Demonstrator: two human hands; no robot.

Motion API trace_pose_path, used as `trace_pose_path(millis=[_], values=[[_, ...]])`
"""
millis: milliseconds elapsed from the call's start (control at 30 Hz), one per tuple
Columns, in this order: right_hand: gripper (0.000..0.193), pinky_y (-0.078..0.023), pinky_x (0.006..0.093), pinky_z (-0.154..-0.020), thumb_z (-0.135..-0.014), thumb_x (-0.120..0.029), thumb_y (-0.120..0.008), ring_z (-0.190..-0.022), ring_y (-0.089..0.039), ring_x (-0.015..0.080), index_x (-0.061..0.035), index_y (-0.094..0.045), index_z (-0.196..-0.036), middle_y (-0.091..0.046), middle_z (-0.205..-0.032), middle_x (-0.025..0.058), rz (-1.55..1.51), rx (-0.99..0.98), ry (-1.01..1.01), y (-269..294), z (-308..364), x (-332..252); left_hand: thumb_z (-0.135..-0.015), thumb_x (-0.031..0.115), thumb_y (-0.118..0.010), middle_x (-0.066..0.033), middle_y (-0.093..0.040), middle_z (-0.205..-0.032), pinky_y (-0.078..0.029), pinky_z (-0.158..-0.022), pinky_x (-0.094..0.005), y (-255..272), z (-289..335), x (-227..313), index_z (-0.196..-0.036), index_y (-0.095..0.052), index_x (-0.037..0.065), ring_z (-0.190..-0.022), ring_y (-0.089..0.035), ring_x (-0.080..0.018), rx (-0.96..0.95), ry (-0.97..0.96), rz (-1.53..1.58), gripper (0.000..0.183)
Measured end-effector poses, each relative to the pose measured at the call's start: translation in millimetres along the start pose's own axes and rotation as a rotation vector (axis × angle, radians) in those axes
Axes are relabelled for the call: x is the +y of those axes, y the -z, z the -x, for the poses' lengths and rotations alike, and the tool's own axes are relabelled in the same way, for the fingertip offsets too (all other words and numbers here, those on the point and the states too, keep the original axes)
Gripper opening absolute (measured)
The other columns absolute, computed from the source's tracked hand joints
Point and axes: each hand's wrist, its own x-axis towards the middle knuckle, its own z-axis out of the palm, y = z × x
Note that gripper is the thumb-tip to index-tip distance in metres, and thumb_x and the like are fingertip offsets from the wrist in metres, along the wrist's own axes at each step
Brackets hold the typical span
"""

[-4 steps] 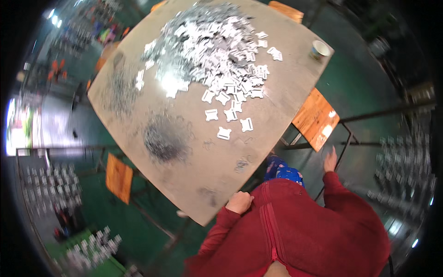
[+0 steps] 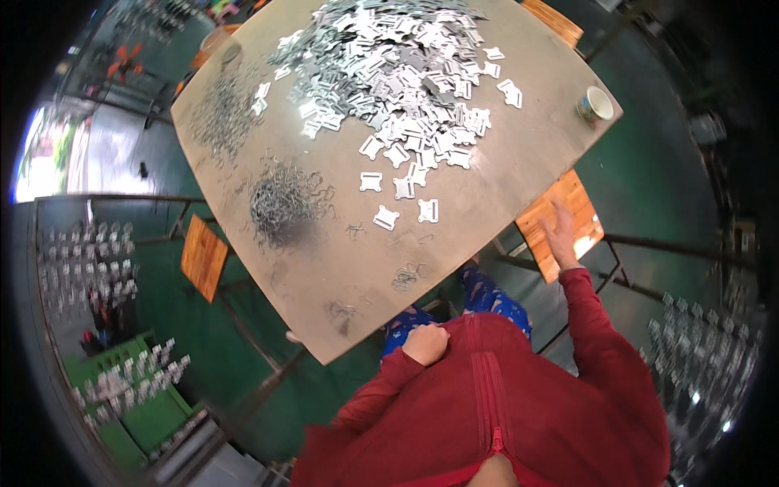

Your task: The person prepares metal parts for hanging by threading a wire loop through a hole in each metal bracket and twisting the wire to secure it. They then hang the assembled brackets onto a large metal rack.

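Observation:
My left hand [image 2: 427, 344] is closed with its fingers curled, close against the hem of my red jacket [image 2: 422, 414]; whatever may be inside it is hidden. Off the table's right edge, my right hand [image 2: 560, 235] reaches out with fingers apart and nothing in it, above a wooden stool [image 2: 572, 213]. On the table [image 2: 324, 316], a large heap of flat silver metal plates with slots [image 2: 398, 81] covers the far part. A tangled pile of small bent wire pieces [image 2: 280, 203] lies nearer on the left.
A paper cup [image 2: 596, 104] stands at the table's right corner. More wire bits [image 2: 223, 114] are spread at the far left, and a few [image 2: 406, 276] near the front edge. Another wooden stool [image 2: 203, 258] is at the left. Racks of hanging metal parts [image 2: 89, 260] stand beyond.
My right hand has risen and moved forward, from beside the right stool to over it. My left hand stays by the jacket hem. The whole view has shifted and turned slightly.

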Motion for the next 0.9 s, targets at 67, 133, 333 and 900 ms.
trace_pose_path(millis=[67, 133, 333, 900], values=[[0.055, -0.023, 0.0387, -0.107, -0.086, -0.037, -0.056, -0.132, -0.025, 0.0307, -0.0042, -0.046, -0.129, -0.032, -0.141, 0.0151, 0.268, -0.237, 0.258, -8, -35, -90, -0.087, 0.029, -0.05, -0.0239, -0.06, -0.066, -0.05, -0.054, -0.046, 6, -2, 7, -0.066, -0.061, -0.001, -0.061, -0.062, -0.0381, -0.009, 0.037, 0.034, 0.038], [0.063, -0.017, 0.0394, -0.11, -0.086, -0.048, -0.048, -0.136, -0.013, 0.0318, -0.0052, -0.042, -0.132, -0.026, -0.144, 0.0158, 0.184, -0.432, 0.363, -25, -58, -128, -0.088, 0.03, -0.048, -0.0235, -0.061, -0.069, -0.049, -0.057, -0.0467, 9, -12, 24, -0.071, -0.061, -0.001, -0.064, -0.062, -0.0382, -0.098, 0.078, 0.069, 0.038], [0.083, -0.016, 0.0421, -0.11, -0.087, -0.064, -0.025, -0.136, -0.015, 0.0317, 0.0003, -0.02, -0.14, -0.018, -0.146, 0.0189, -1.982, -1.053, -0.519, -56, -65, -198, -0.09, 0.032, -0.045, -0.0217, -0.063, -0.076, -0.049, -0.064, -0.0465, -16, -14, 30, -0.091, -0.063, 0.004, -0.071, -0.062, -0.0375, -0.082, 0.223, 0.185, 0.033], [0.057, -0.008, 0.0507, -0.109, -0.093, -0.051, -0.031, -0.137, -0.01, 0.0313, -0.0184, -0.031, -0.14, -0.024, -0.147, 0.0076, -0.572, -1.728, 0.192, -93, 175, -136, -0.077, 0.008, -0.065, -0.0074, -0.068, -0.084, -0.049, -0.069, -0.0278, 124, 20, -199, -0.098, -0.068, 0.006, -0.073, -0.061, -0.0126, 1.346, 0.474, 0.599, 0.021]])
